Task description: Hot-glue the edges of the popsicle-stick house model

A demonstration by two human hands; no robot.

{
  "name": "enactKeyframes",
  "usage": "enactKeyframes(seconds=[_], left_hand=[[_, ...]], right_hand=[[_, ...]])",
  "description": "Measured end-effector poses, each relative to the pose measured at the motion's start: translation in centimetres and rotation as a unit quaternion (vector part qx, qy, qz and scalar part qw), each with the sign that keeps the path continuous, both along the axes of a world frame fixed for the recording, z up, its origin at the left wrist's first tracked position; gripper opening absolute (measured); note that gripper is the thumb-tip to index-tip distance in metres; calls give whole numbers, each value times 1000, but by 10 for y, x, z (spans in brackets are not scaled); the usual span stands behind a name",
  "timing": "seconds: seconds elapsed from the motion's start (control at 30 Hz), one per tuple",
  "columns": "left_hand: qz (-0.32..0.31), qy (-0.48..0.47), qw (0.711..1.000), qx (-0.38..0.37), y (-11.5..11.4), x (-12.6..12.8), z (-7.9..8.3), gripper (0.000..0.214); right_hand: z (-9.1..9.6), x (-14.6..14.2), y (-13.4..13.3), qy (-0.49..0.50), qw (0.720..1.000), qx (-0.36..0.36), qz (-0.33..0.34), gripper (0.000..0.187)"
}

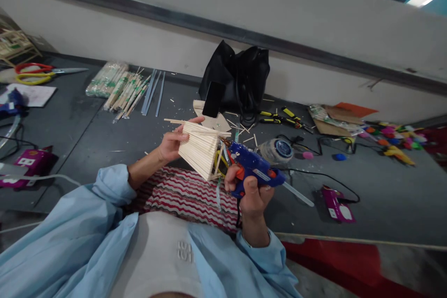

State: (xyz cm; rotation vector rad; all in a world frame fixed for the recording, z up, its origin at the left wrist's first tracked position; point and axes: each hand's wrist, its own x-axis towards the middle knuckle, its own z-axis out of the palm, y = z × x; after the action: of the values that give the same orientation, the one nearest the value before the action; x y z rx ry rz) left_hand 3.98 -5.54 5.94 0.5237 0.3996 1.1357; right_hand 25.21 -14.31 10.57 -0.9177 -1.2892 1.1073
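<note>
My left hand (172, 142) is closed on a small structure of glued wooden sticks (200, 149), holding it up above a red-and-white striped cloth (181, 193). My right hand (251, 193) grips a blue hot glue gun (253, 167) with a finger on its orange trigger. The gun's nozzle points left at the right end of the stick structure and touches it or nearly does. A glue stick (298, 194) juts out of the gun's back.
On the grey table lie bundles of wrapped chopsticks (120, 86), red and yellow scissors (33, 73), a black bag (239, 79) with a phone (213, 99) leaning on it, yellow-handled pliers (282, 118), a tape roll (277, 150), magenta boxes (337, 205), coloured bits and cardboard (331, 123).
</note>
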Motion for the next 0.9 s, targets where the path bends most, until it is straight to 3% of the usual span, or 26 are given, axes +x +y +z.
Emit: enactKeyframes(seconds=[0.4, 0.57, 0.73, 0.9], left_hand=[[-2, 9, 1000, 3, 0, 0, -1, 84], [14, 10, 1000, 14, 1, -2, 6, 77], [93, 48, 993, 62, 4, -9, 18, 75], [197, 140, 966, 86, 3, -18, 30, 77]], right_hand=[[-1, -1, 2, -6, 1000, 21, -4, 44], [-3, 0, 1, 9, 1000, 12, -4, 40], [-2, 5, 0, 1, 1000, 14, -8, 44], [-12, 14, -5, -62, 997, 35, -40, 42]])
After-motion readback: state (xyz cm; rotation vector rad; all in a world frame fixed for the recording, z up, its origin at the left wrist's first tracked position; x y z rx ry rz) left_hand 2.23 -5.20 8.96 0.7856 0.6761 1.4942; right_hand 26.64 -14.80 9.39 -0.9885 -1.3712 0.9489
